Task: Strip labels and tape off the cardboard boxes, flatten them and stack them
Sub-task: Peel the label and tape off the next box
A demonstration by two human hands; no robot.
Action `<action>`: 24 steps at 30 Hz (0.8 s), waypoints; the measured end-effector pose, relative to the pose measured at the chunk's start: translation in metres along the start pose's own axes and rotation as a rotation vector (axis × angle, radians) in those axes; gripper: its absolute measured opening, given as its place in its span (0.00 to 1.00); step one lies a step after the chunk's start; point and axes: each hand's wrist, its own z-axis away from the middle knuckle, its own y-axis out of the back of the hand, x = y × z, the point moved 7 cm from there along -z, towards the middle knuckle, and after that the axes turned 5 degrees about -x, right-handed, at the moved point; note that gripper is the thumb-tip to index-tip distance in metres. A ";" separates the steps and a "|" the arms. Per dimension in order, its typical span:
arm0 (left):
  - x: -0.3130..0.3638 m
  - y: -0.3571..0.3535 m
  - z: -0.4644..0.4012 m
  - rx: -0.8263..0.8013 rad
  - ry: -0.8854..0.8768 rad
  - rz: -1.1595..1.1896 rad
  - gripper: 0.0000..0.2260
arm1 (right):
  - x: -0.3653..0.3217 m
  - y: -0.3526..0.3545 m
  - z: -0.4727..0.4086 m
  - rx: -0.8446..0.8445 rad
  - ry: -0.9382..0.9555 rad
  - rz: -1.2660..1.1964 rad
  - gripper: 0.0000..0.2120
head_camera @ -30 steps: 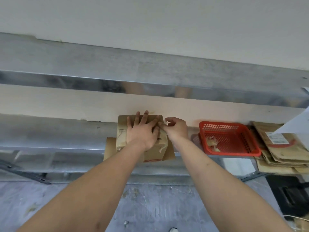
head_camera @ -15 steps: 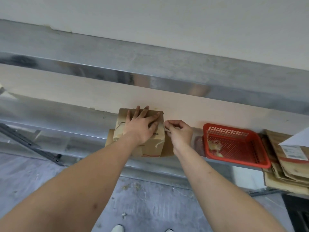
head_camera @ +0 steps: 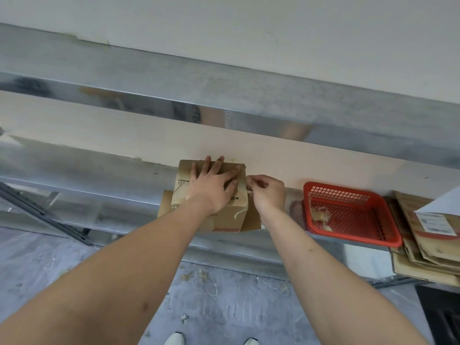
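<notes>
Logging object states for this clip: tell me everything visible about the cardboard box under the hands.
The cardboard box is small, brown and still assembled, standing on a flat cardboard piece on the metal shelf. It shows red print low on its front, dark print near the top edge, and tape remnants. The left hand presses flat on top; the right hand pinches tape at its right edge.

One box [head_camera: 224, 215] stands on the surface [head_camera: 112, 205], with one flat sheet of cardboard [head_camera: 165, 204] under it. Two hands are in view, the left [head_camera: 211, 188] and the right [head_camera: 267, 192], and two shoe tips, one [head_camera: 175, 339] beside the other [head_camera: 251, 341]. There is one red basket [head_camera: 348, 215] and one stack [head_camera: 428, 247] of flattened boxes, the number in it not countable
</notes>
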 end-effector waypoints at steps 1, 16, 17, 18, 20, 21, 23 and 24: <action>0.000 0.000 0.000 -0.003 0.000 -0.002 0.22 | 0.000 -0.001 0.001 -0.010 0.008 0.044 0.09; -0.001 0.002 -0.004 0.002 0.002 -0.001 0.22 | -0.007 0.014 0.013 -0.035 0.038 0.078 0.08; -0.001 0.002 -0.005 0.000 0.005 0.001 0.22 | -0.008 0.019 0.015 -0.047 0.062 0.083 0.08; -0.001 0.002 -0.006 -0.003 0.009 0.003 0.22 | -0.008 0.023 0.018 -0.065 0.071 0.063 0.08; 0.000 0.002 -0.008 -0.007 0.015 0.006 0.23 | -0.008 0.026 0.022 -0.116 0.080 0.015 0.07; 0.001 0.001 -0.009 -0.006 0.016 0.004 0.23 | -0.008 0.027 0.024 -0.134 0.085 0.004 0.07; 0.001 0.000 -0.009 0.005 0.018 -0.010 0.23 | -0.007 0.026 0.022 -0.134 0.071 -0.029 0.05; 0.001 -0.001 -0.009 0.012 0.018 -0.014 0.23 | -0.005 0.026 0.020 -0.123 0.055 -0.045 0.05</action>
